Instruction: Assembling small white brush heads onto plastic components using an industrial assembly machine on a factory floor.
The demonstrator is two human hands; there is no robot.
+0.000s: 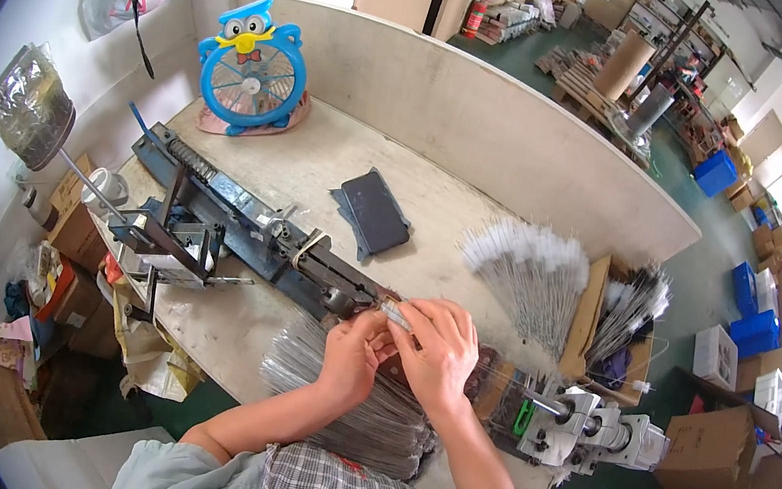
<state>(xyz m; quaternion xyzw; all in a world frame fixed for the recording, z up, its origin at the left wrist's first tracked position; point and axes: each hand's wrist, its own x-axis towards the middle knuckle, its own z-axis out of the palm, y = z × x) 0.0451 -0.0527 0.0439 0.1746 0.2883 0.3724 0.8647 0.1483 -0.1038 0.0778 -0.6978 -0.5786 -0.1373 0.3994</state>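
Both my hands meet at the near end of a long dark metal bench fixture [241, 232]. My left hand [355, 352] is closed, its fingertips pinched beside the fixture's end; what they hold, if anything, is hidden. My right hand [437, 353] is closed with thumb and fingers around a small whitish-grey piece [396, 315], whose kind I cannot make out. Under my wrists lies a thick bundle of thin grey wires [357, 403]. Farther right, a fan of wire-stemmed brushes with white bristle heads [529, 270] rests on the table.
A dark flat pad [375, 214] lies beyond the fixture. A blue toy-shaped fan [253, 72] stands at the back left. To the right are a cardboard box of wire brushes [592, 320] and a silver clamping machine [591, 431]. A metal lever frame [173, 247] stands left.
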